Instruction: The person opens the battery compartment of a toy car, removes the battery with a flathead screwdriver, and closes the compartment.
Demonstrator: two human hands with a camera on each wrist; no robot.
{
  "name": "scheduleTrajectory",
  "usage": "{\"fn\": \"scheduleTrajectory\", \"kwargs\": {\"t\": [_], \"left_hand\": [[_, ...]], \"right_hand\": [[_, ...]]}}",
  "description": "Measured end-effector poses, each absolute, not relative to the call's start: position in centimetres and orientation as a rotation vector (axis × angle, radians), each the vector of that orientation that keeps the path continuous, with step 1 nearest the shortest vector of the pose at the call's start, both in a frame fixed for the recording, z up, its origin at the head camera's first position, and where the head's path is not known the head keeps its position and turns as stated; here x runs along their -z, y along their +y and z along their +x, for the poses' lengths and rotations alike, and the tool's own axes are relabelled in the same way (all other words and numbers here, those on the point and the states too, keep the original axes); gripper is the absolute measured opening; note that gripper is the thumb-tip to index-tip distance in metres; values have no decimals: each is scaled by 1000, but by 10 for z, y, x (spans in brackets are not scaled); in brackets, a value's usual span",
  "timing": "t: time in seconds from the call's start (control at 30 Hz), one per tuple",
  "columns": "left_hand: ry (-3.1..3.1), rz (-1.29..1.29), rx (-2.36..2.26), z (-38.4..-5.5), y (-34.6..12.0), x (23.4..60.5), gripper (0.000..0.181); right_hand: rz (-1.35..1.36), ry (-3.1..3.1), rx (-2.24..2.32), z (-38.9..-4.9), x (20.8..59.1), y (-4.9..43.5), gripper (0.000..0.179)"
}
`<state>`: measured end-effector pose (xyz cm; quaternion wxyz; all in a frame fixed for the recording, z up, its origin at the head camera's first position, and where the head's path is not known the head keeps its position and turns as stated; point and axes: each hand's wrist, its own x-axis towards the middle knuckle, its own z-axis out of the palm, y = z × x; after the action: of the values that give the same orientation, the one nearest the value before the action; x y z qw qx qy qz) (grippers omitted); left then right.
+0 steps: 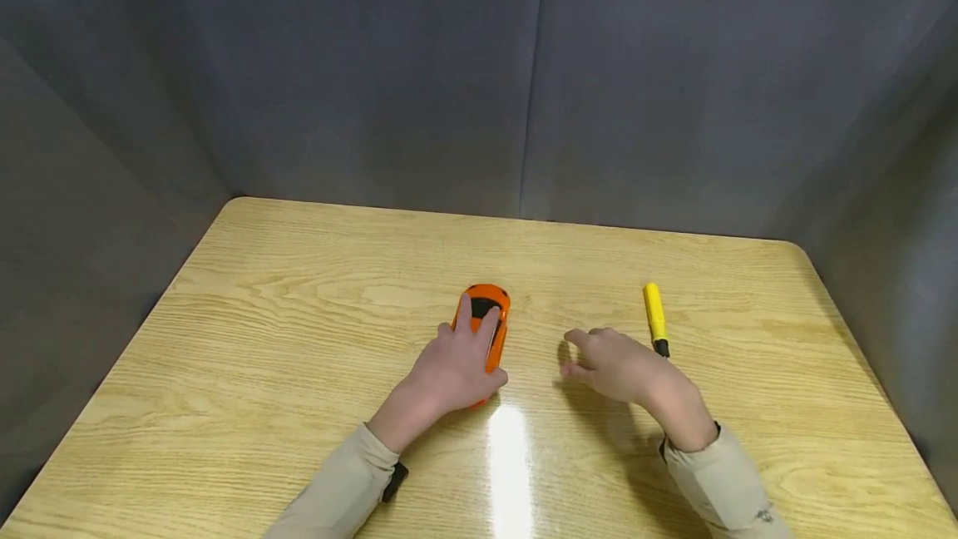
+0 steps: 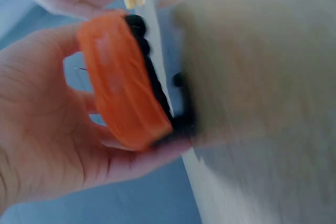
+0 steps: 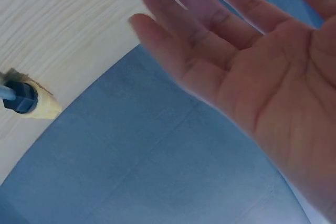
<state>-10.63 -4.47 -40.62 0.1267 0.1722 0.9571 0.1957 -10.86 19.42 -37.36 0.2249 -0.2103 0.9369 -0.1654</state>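
Observation:
My left hand [image 1: 452,368] grips an orange toy car [image 1: 491,291] from above, near the middle of the table. In the left wrist view the car [image 2: 121,85] sits between thumb and fingers, its black wheels turned toward the tabletop. To the right, my right hand [image 1: 624,366] hovers over the wood with its fingers loosely extended and nothing in it. Just beyond that hand lies a screwdriver [image 1: 654,310] with a yellow handle and black collar; its shaft is mostly hidden behind the wrist in the head view. The right wrist view shows its collar end [image 3: 23,98] beside the fingers.
The light wooden table [image 1: 299,314] has rounded far corners. Dark grey curtains [image 1: 374,90] enclose it at the back and on both sides. A bright reflection falls on the wood between the two forearms.

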Motion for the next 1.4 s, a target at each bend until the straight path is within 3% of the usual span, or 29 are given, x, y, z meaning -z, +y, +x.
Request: {"fn": "scheduleTrajectory", "kwargs": {"t": [0.43,0.67,0.97,1.17,1.4], "left_hand": [[2109,139,-1724,-125,-55,394,59],[1510,137,-2079,-126,-61,396,62],[985,126,-2219,-124,-57,397,64],[876,104,-2236,-122,-57,397,68],[841,96,-2238,-121,-58,396,68]], "right_hand": [[-616,2698,588,-116,372,196,50],[-697,2862,659,-116,371,195,37],[-927,3125,824,-116,373,192,8],[-1039,3227,994,-115,372,191,17],[-963,3158,1126,-111,369,188,17]]}}
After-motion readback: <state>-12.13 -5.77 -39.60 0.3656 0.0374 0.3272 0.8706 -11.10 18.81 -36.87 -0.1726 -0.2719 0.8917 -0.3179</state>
